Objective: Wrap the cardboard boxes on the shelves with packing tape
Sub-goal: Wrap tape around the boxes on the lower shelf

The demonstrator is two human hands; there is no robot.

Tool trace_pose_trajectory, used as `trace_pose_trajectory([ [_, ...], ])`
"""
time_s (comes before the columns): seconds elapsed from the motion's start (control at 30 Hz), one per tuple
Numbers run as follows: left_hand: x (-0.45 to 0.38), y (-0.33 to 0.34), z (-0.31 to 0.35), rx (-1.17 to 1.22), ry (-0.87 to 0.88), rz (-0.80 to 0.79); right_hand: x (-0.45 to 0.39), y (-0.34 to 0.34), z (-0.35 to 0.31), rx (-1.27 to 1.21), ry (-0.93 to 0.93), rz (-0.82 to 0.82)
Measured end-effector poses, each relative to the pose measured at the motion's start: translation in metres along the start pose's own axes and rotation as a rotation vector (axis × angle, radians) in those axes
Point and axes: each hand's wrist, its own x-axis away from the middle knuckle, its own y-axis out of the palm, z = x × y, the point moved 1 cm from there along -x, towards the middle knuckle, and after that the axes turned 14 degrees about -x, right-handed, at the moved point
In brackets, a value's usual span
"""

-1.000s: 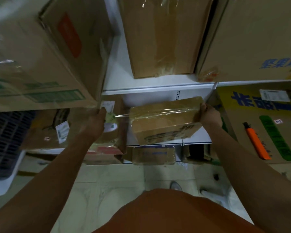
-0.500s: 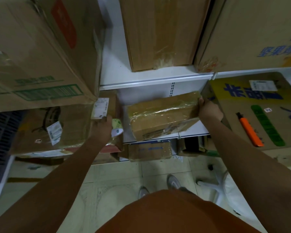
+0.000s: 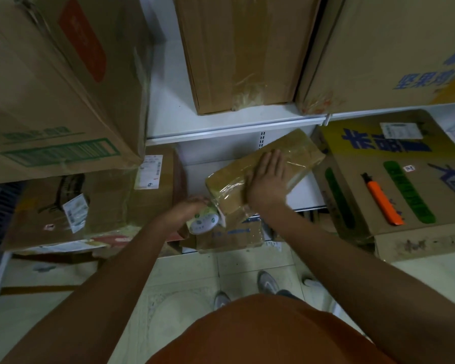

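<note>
A small cardboard box [image 3: 297,151], shiny with clear tape, sits tilted on the middle white shelf [image 3: 307,191] with its near corner past the shelf's front edge. My right hand [image 3: 267,179] lies flat on top of it, fingers straight. My left hand [image 3: 188,208] grips a roll of packing tape [image 3: 204,222] right at the box's near left corner, its white label turned toward me. A short strip of clear tape runs from the roll onto the box.
Large cardboard boxes [image 3: 50,82] fill the upper shelf and both sides. An orange utility knife [image 3: 384,200] lies on the printed box [image 3: 405,179] to the right. A smaller taped box [image 3: 231,237] sits on the bottom shelf. My feet stand on the tiled floor [image 3: 184,287].
My right hand left the box's right end and now lies flat on its top. My left hand brought the tape roll right, up to the box's corner. The box has turned, its right end farther back.
</note>
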Motion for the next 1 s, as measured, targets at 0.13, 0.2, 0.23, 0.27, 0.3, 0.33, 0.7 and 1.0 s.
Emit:
trace_pose_trajectory([
  [0.13,0.005,0.028,0.019,-0.058,0.218,0.063,0.024,0.015,-0.026,-0.022,-0.169,-0.172],
  [0.2,0.000,0.041,0.026,-0.042,0.248,0.144,0.014,0.009,-0.016,0.048,-0.269,-0.225],
  [0.23,0.000,0.048,0.029,-0.056,0.259,0.167,0.007,0.004,-0.008,0.075,-0.338,-0.238],
  [0.27,-0.001,0.056,0.034,-0.079,0.312,0.187,-0.001,-0.001,0.003,0.094,-0.405,-0.251],
  [0.3,-0.007,0.066,0.036,-0.112,0.362,0.189,-0.010,-0.006,0.014,0.104,-0.459,-0.267],
  [0.33,-0.011,0.075,0.041,-0.133,0.404,0.192,-0.020,-0.011,0.025,0.113,-0.499,-0.275],
  [0.7,-0.031,0.130,0.091,0.241,0.242,0.394,-0.040,-0.042,0.079,-0.071,-0.590,-0.201],
  [1.0,-0.035,0.160,0.094,0.277,0.263,0.451,-0.016,-0.040,0.283,0.086,0.465,0.061],
])
